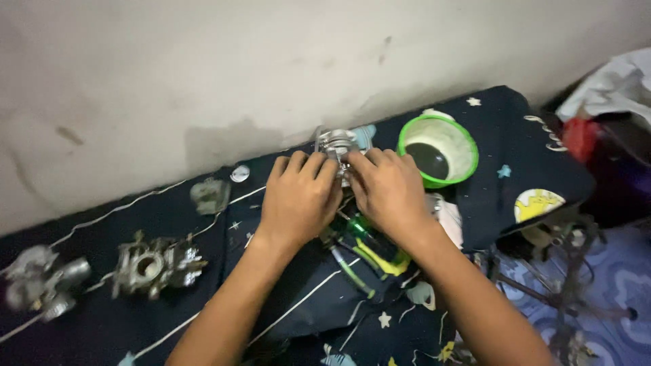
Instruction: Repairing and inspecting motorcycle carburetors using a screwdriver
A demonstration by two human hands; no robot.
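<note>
Both hands hold a metal part [338, 144] near the wall. The left hand [298, 196] and right hand [390, 193] wrap their fingers [319, 166] around it; its top pokes out above them.

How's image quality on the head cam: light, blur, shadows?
Head view: dim, flat indoor light, no glare; soft shadow on the wall behind the metal part that the left hand and right hand grip. Centre fairly sharp; the engine parts at left and the right edge are smeared and dark.
</note>
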